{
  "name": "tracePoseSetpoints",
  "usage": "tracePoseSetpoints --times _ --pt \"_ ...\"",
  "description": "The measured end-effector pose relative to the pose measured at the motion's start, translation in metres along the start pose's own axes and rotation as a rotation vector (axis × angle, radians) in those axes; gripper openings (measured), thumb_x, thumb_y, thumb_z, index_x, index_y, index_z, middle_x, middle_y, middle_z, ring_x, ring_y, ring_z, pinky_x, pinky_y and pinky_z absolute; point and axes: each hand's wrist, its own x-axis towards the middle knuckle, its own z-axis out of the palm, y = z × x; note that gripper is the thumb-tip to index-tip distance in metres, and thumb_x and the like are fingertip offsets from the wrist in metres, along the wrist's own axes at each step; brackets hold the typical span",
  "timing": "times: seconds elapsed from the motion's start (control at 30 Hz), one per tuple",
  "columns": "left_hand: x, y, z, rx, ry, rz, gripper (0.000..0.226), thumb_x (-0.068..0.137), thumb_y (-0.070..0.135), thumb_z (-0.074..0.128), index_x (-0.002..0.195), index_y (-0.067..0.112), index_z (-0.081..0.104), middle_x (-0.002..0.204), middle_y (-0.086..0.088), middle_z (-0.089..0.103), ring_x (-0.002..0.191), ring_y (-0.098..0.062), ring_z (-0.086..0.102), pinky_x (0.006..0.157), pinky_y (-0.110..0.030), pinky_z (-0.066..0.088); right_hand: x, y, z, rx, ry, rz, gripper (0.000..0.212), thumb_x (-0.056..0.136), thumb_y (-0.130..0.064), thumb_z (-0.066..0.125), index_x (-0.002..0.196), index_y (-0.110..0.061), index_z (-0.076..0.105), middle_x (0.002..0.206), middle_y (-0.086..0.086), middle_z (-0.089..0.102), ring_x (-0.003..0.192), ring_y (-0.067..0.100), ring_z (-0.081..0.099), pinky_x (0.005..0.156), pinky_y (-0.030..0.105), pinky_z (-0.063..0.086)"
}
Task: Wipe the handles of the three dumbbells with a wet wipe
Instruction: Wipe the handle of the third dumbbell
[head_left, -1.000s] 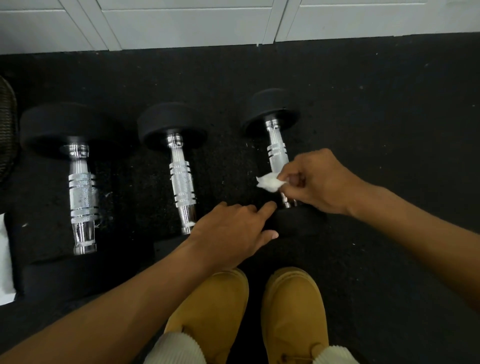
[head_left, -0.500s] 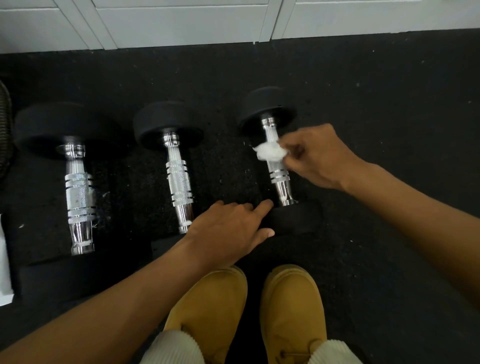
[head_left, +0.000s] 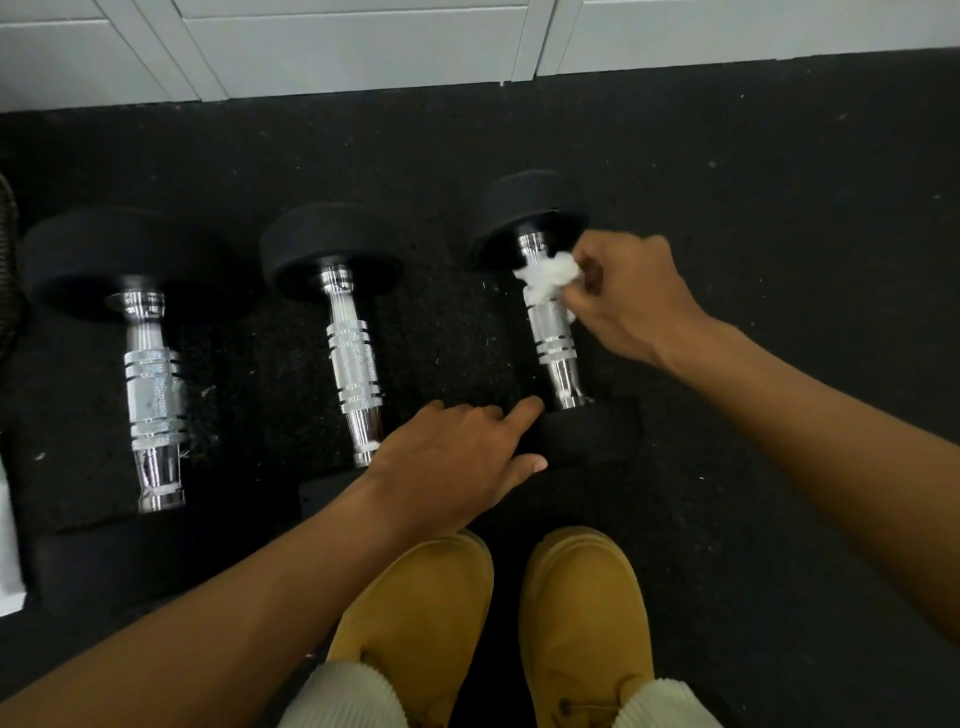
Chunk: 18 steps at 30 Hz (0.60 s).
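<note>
Currently the right hand (head_left: 631, 296) pinches the bunched wet wipe (head_left: 548, 277) against the far end of the rightmost dumbbell's handle (head_left: 553, 332), while the left hand (head_left: 452, 462), fingers spread flat and holding nothing, steadies its near weight (head_left: 589, 431) on the floor.

Head-worn view, steeply down, floor (head_left: 779, 260) near

Three dumbbells side by side on the floor (head_left: 779, 260): left dumbbell (head_left: 150, 384) at frame left, middle dumbbell (head_left: 353, 358) center, right dumbbell (head_left: 553, 332) center-right. Boots (head_left: 582, 613) at bottom center.
</note>
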Motion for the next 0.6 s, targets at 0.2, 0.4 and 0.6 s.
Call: tracePoseSetpoints --times 0.2,0.4,0.6 --pt "0.001 0.000 0.000 0.011 0.001 0.006 0.053 0.096 0.054 0.020 0.140 0.025 0.017 0.109 -0.001 0.062 0.091 -0.021 0.061 0.079 -0.037 0.045 0.018 -0.005 -0.001 0.076 0.036 0.058 0.006 0.082 -0.019 0.056 0.083 -0.013 0.059 0.079 0.005 0.062 0.079 0.022 0.055 0.064 0.024 0.037" --pt "0.000 0.000 0.000 0.009 -0.003 0.002 0.053 0.096 0.053 0.021 0.140 0.024 0.018 0.112 -0.002 0.062 0.093 -0.023 0.060 0.080 -0.039 0.045 -0.044 0.002 -0.012 -0.038 -0.353 0.095 0.014 0.081 -0.029 0.061 0.075 -0.026 0.049 0.077 0.002 0.057 0.074 0.018 0.051 0.053 0.026 0.034" --pt "0.000 0.001 -0.001 0.011 -0.003 -0.001 0.052 0.097 0.052 0.023 0.140 0.023 0.019 0.111 -0.003 0.061 0.093 -0.024 0.060 0.080 -0.039 0.044 -0.043 -0.009 -0.017 -0.016 -0.380 0.172 0.009 0.082 -0.030 0.063 0.080 -0.023 0.058 0.077 -0.001 0.062 0.074 0.014 0.055 0.052 0.024 0.035"
